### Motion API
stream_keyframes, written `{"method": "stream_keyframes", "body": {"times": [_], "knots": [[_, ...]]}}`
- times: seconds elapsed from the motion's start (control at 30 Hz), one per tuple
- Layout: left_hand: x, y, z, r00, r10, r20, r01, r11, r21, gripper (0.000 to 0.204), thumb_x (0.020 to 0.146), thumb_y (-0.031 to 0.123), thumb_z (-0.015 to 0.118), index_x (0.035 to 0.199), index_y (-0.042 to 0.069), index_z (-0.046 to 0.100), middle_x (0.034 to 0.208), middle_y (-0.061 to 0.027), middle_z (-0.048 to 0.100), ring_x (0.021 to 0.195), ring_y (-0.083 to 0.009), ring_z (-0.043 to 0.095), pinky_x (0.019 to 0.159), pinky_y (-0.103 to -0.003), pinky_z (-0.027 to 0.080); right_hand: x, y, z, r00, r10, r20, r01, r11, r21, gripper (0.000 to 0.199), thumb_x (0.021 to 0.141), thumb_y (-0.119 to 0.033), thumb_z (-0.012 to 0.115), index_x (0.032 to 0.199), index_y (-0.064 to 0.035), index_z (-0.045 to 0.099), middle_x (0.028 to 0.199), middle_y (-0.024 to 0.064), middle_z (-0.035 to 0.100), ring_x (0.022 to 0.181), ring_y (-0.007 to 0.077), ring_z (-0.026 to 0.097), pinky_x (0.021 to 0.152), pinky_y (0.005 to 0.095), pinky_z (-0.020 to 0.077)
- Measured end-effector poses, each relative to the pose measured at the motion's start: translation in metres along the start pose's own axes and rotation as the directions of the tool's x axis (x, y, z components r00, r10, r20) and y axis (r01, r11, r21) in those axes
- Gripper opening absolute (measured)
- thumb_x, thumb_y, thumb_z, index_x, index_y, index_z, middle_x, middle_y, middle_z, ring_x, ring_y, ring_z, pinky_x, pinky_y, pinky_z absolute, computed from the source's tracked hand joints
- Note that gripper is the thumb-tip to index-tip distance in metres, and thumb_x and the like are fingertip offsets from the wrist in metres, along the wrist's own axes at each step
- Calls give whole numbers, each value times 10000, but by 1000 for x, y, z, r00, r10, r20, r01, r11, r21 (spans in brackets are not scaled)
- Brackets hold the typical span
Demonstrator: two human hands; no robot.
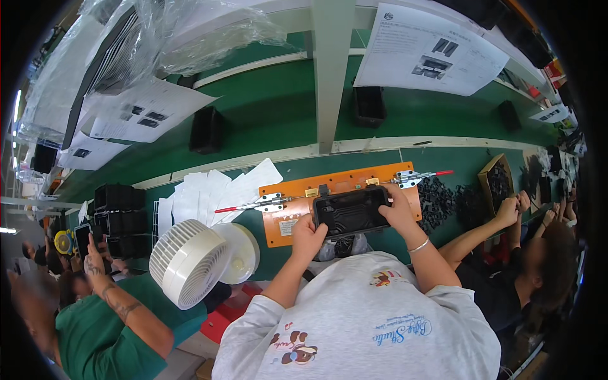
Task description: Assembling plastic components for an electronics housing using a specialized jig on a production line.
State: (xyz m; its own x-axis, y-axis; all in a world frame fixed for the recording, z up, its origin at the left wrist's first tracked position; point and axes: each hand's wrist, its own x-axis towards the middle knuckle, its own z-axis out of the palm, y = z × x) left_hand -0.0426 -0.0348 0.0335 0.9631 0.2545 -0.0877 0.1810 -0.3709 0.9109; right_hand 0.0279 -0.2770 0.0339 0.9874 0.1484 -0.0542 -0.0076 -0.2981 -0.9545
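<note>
A black rectangular plastic case (352,213), open side up with moulded ridges inside, is held level between my two hands. My left hand (308,238) grips its left end, thumb over the rim. Round the right end closes my right hand (400,211), its thumb also on the rim. The case is over the front part of an orange fixture board (282,229). Toggle clamps with red handles are mounted at the board's left (266,202) and right (411,177) ends. Dark small parts in a clear bag (344,246) show below the case, partly hidden.
A white fan (190,263) stands left of the board, beside white sheets (196,196). Stacked black bins (120,212) are farther left. Loose black parts (438,206) and a cardboard box (497,180) lie right. Co-workers sit on both sides, one arm (481,231) reaching toward the box.
</note>
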Motion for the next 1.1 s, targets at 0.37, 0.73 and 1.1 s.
{"method": "stream_keyframes", "body": {"times": [0.37, 0.73, 1.1], "knots": [[13, 11, -6, 1000, -18, 10, 18, 1000, 16, 245, 686, 108, 637, 601, 10, 429, 486, -68, 384, 446, -165, 387, 435, -316, 325, 17, -4, 7, 991, 71, 114, -88, 985, 151, 691, 578, 167, 468, 1243, -21, 458, 1152, 82, 541, 1085, 179, 519, 816, 239, 446], [4, -14, 3, 993, -66, 97, 38, 962, 270, 258, 736, 197, 667, 728, 14, 486, 653, -116, 504, 535, -274, 503, 481, -373, 392, 3, -15, 18, 945, -327, 24, 285, 781, -556, 650, 611, 63, 538, 1244, -37, 431, 1216, 177, 483, 1154, 383, 431, 969, 451, 330], [15, -2, 1, 953, 301, -32, -247, 834, 494, 422, 758, 215, 663, 1094, 27, 489, 1090, -195, 457, 1024, -368, 445, 836, -476, 341, 161, 39, -42, 871, -446, -207, 176, 676, -716, 486, 743, -153, 681, 1180, -50, 496, 1242, 131, 517, 1178, 314, 464, 931, 452, 389]]}}
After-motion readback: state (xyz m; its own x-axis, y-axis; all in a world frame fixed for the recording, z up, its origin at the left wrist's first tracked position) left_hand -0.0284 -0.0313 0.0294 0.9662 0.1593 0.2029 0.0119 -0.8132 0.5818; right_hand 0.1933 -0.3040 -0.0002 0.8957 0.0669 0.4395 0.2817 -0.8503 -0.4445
